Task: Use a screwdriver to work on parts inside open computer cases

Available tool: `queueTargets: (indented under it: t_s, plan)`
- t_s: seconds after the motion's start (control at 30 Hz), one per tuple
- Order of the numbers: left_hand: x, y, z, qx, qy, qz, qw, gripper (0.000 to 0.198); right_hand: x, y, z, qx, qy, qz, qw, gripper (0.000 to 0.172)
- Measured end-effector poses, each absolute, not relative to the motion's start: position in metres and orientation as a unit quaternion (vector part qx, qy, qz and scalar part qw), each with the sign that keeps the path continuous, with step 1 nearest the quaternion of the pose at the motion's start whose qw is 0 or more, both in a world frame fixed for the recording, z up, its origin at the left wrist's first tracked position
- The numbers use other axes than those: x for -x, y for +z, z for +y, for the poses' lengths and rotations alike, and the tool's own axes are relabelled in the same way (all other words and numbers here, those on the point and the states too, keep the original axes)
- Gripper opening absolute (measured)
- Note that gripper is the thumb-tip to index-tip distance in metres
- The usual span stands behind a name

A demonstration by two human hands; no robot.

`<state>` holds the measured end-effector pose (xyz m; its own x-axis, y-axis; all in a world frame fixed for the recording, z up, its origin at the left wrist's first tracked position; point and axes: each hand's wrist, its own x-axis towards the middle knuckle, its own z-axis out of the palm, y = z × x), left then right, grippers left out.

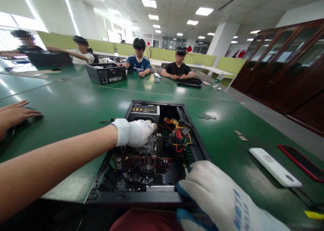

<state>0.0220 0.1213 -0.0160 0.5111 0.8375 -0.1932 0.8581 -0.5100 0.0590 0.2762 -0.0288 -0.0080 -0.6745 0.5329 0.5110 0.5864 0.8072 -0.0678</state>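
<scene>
An open computer case (100, 195) lies on the table in front of me, its inside facing up. My left hand (140, 133), in a white work glove, reaches into it beside the power supply (144, 110) and over the motherboard (154, 143). Its fingers are bent and close together; their tips and anything they hold are hidden. My right hand (212, 194), also gloved, grips the near right corner of the case, fingers over the rim and thumb lower down. A bundle of coloured power cables (178, 133) rests inside on the right. A reddish circuit card (152, 160) crosses the board.
To the right lie a white device (274, 167) with a cable, a red-edged phone-like slab (303, 162) and small metal brackets (207, 117). Another person's bare hand (17, 114) rests at the left. Across the green table (222, 133), several people sit with computer cases (106, 73).
</scene>
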Motion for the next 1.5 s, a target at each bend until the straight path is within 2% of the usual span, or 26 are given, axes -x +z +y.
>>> queueTargets:
  t_s: [0.1,0.17,0.43,0.63,0.83,1.03,1.3,1.5]
  plan:
    - [-0.027,-0.029,0.139,-0.863,-0.139,0.481,0.065,0.053,-0.285,0.010,-0.011,0.291,0.017,-0.914,0.282,0.013]
    - [-0.029,-0.036,0.149,-0.855,-0.170,0.485,0.064,0.054,-0.288,0.020,0.006,0.308,0.057,-0.898,0.310,0.010]
    - [-0.036,-0.044,0.162,-0.843,-0.221,0.487,0.054,0.044,-0.274,0.030,0.079,0.390,0.136,-0.798,0.438,0.039]
    - [-0.046,-0.038,0.163,-0.843,-0.266,0.464,0.050,0.038,-0.267,0.020,0.121,0.369,0.220,-0.751,0.501,0.047]
    - [-0.051,-0.045,0.170,-0.843,-0.292,0.450,0.039,0.055,-0.272,0.017,0.126,0.357,0.267,-0.733,0.514,0.047]
    - [-0.051,-0.051,0.173,-0.840,-0.309,0.444,0.038,0.058,-0.272,0.019,0.124,0.366,0.270,-0.727,0.514,0.050]
    - [-0.050,-0.051,0.173,-0.845,-0.307,0.437,0.029,0.043,-0.270,0.019,0.123,0.371,0.273,-0.728,0.507,0.049]
    - [-0.052,-0.048,0.170,-0.840,-0.315,0.441,0.021,0.040,-0.270,0.018,0.123,0.370,0.275,-0.726,0.511,0.048]
